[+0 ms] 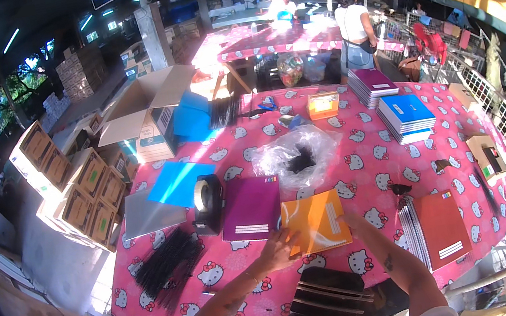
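An orange notebook [309, 223] lies before me on the pink patterned tablecloth. My left hand [280, 250] grips its lower left edge, fingertips over the cover. At its right edge is my right hand [352, 224], with the fingers partly hidden. A purple notebook [251, 208] sits just left of it, beside a black tape dispenser [208, 204]. Between my forearms, at the near table edge, is a black device with metal rails [331, 295]. A red-brown stack of spiral notebooks [442, 230] lies to the right.
Thin black rods [169, 266] lie at left, near blue sheets [182, 182] and a grey sheet [154, 213]. A clear plastic bag [267, 162] is beyond the notebook. Blue notebooks [408, 115] and purple notebooks [374, 83] are stacked far right. An open carton [155, 131] stands far left.
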A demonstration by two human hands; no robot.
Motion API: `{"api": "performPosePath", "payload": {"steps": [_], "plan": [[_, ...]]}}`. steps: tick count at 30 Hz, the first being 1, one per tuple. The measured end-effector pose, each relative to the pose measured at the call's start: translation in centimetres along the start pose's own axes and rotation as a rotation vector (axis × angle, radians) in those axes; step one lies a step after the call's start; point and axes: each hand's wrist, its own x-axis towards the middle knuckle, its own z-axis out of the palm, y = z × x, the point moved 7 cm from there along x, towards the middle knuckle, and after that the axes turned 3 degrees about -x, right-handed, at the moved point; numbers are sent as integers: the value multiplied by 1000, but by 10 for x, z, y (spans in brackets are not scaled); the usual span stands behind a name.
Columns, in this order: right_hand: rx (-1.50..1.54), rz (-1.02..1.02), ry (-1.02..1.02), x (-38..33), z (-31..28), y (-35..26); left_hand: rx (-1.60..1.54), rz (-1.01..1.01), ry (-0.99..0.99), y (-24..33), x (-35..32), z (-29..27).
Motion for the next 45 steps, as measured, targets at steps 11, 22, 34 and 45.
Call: {"api": "performPosePath", "payload": {"steps": [11, 22, 34, 45], "plan": [[-466, -1164, 426, -255, -13, -153, -286, -82, 20, 67, 64, -171], [-118, -895, 247, -334, -26, -8, -127, 329, -202, 183, 81, -231], [70, -849, 332, -321, -35, 78, -71, 392, -179, 227, 48, -206], [118, -824, 224, -307, -33, 72, 55, 330, -282, 227, 38, -205]]}}
